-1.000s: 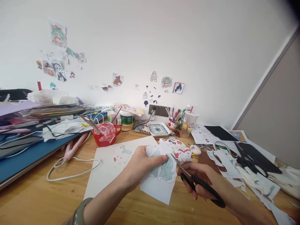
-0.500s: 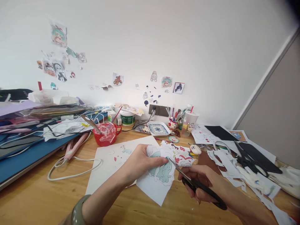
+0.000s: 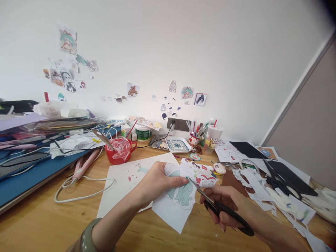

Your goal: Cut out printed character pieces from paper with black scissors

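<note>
My left hand pinches a white paper sheet printed with a teal cartoon figure, holding it just above the wooden desk. My right hand grips black-handled scissors. Their blades point up-left and meet the paper's upper edge beside my left thumb. Under the held paper lies a larger white sheet with small printed drawings.
A red cup with crumpled film stands behind the sheets. A blue board with cables and stacked folders fills the left. Paper scraps and dark scissors cover the right. A pen cup, a plastic cup and a patterned dish sit by the wall.
The paper has turned and dropped slightly in my left hand. The scissor blades have moved left, nearer my left thumb.
</note>
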`<action>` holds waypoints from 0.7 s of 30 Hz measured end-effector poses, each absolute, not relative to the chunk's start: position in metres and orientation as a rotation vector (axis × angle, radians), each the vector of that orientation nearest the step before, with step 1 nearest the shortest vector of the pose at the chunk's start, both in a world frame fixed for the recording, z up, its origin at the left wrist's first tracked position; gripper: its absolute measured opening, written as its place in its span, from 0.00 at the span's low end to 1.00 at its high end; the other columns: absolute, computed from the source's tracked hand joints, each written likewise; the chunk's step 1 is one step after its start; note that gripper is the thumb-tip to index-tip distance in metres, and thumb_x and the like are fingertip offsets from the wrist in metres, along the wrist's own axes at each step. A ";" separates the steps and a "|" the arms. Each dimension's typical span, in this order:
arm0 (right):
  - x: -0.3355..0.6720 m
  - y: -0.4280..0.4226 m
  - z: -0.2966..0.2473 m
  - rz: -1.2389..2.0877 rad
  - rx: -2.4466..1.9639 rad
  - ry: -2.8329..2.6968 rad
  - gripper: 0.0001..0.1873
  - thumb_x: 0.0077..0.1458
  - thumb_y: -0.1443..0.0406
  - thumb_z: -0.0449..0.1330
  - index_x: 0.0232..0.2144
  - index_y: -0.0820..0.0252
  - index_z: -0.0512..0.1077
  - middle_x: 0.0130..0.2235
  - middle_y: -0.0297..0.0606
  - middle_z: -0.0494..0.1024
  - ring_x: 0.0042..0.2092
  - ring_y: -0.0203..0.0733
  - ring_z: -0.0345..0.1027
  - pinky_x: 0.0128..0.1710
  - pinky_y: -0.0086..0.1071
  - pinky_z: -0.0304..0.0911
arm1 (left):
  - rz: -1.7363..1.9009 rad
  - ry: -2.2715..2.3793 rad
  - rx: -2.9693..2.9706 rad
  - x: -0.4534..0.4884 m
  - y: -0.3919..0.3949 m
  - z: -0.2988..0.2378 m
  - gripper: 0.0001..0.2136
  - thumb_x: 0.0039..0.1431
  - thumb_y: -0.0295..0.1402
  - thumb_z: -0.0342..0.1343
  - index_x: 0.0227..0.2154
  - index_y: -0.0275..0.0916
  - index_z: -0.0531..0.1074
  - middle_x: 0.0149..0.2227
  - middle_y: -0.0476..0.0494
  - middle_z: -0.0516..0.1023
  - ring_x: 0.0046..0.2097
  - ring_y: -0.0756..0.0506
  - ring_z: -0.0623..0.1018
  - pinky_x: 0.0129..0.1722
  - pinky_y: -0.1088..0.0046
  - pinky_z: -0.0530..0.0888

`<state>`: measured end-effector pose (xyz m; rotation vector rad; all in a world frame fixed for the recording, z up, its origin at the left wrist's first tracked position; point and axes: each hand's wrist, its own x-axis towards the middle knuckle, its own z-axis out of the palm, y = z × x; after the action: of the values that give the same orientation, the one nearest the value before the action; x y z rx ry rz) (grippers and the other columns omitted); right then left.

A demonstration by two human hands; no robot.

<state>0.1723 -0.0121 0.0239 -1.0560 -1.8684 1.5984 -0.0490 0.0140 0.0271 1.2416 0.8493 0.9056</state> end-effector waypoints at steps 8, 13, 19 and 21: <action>0.169 -0.012 0.028 1.577 -1.130 -1.834 0.14 0.41 0.69 0.62 0.34 0.63 0.66 0.23 0.27 0.67 0.25 0.29 0.59 0.22 0.18 0.59 | 0.918 0.840 1.190 -0.047 0.012 0.028 0.08 0.41 0.32 0.63 0.26 0.34 0.74 0.23 0.48 0.78 0.22 0.52 0.74 0.20 0.82 0.70; 0.169 -0.013 0.028 1.580 -1.139 -1.845 0.13 0.41 0.68 0.60 0.34 0.63 0.66 0.22 0.27 0.66 0.23 0.29 0.58 0.20 0.20 0.59 | 0.907 0.868 1.175 -0.047 0.013 0.027 0.10 0.40 0.33 0.63 0.26 0.33 0.74 0.24 0.46 0.78 0.23 0.51 0.75 0.21 0.80 0.71; 0.166 -0.014 0.032 1.587 -1.120 -1.847 0.14 0.42 0.65 0.60 0.33 0.64 0.66 0.23 0.28 0.67 0.23 0.30 0.58 0.22 0.22 0.61 | 0.893 0.893 1.172 -0.048 0.014 0.026 0.14 0.38 0.35 0.64 0.28 0.31 0.73 0.25 0.43 0.78 0.23 0.49 0.75 0.22 0.77 0.72; 0.166 -0.013 0.031 1.592 -1.105 -1.848 0.15 0.41 0.63 0.61 0.33 0.64 0.66 0.23 0.28 0.67 0.23 0.30 0.57 0.22 0.22 0.61 | 0.888 0.904 1.176 -0.049 0.014 0.026 0.14 0.38 0.35 0.64 0.28 0.31 0.73 0.25 0.42 0.78 0.23 0.49 0.75 0.22 0.77 0.72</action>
<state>0.1664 -0.0132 0.0314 -1.1048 -1.8477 1.5917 -0.0485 0.0140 0.0260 1.1762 0.9038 0.8884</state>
